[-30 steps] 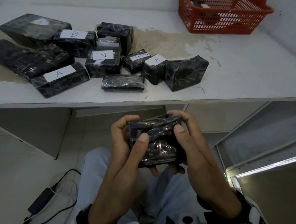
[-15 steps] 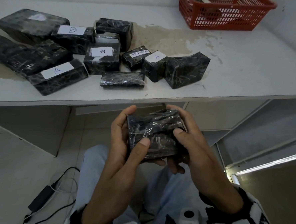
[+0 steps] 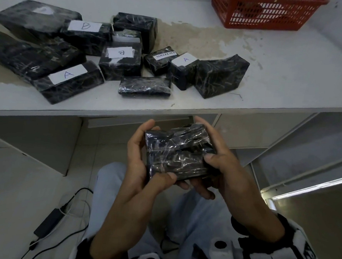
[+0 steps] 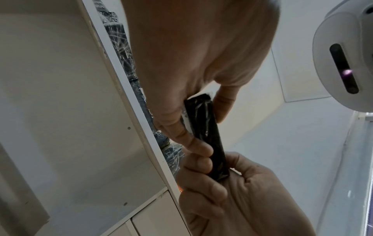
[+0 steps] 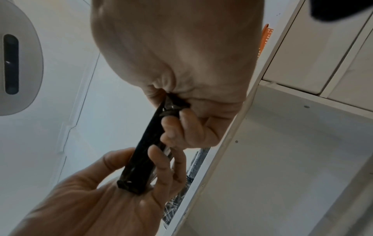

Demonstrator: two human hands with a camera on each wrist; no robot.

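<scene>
A small black parcel (image 3: 178,152) wrapped in shiny film is held over my lap, below the table's front edge. My left hand (image 3: 142,159) grips its left side, thumb along the near bottom edge. My right hand (image 3: 218,158) grips its right side, thumb on the top face and fingers curled underneath. The left wrist view shows the black parcel (image 4: 206,132) edge-on between both hands. In the right wrist view the black parcel (image 5: 145,151) is likewise thin and edge-on, pinched at both ends. No label shows on its upper face.
On the white table (image 3: 269,79) lie several black wrapped parcels, some labelled A (image 3: 68,74), B (image 3: 85,25) or EXCEPTION (image 3: 164,54). A red basket (image 3: 263,13) stands at the back right. A charger and cables (image 3: 48,222) lie on the floor at the left.
The parcel has been turned a little in my hands and lifted slightly toward the table edge. My left thumb has slid down from the top face to the near bottom edge.
</scene>
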